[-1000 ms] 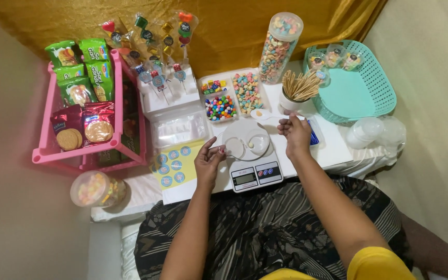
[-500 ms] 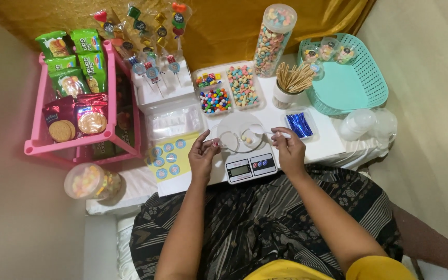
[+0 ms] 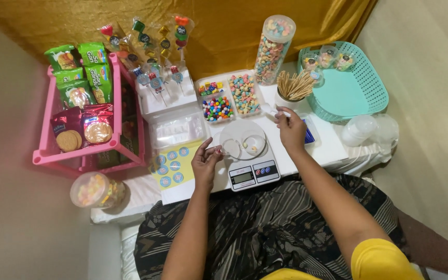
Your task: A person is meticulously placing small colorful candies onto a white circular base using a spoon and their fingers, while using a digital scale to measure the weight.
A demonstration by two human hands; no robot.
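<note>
Your left hand (image 3: 205, 162) rests at the left edge of the scale (image 3: 248, 165), fingers pinched narrow on the rim of a small clear cup (image 3: 231, 149) lying tilted on the round white plate. A second clear cup (image 3: 255, 145), with a few candy bits in it, sits beside it on the same plate. Your right hand (image 3: 291, 130) is just right of the scale, closed on a small white scoop (image 3: 275, 110) pointing toward the candy trays.

Packages, left: a pink rack (image 3: 47, 155) holds four green snack packs (image 3: 81, 72) at the back and two red biscuit packs (image 3: 81, 128) at the front, each showing a round biscuit. Below the rack stands one round clear tub (image 3: 95, 190) of mixed candy.

Centre back: a white stand (image 3: 159, 101) carries wrapped candy skewers (image 3: 154, 46); the count cannot be told. In front lies one clear lidded box (image 3: 176, 129), then one yellow sheet (image 3: 175, 161) of round blue-and-white stickers, about eight visible.

Behind the scale are three candy compartments (image 3: 229, 96): cubes, bright balls, pastel pieces. One tall clear jar (image 3: 273, 49) of pastel candy stands next to them, and one white cup of wooden sticks (image 3: 294, 88) beside that.

Right: one teal basket (image 3: 361, 98) holds three filled clear cups (image 3: 327, 57) at its back edge. Stacked empty clear cups (image 3: 369, 129) lie in front of it.
</note>
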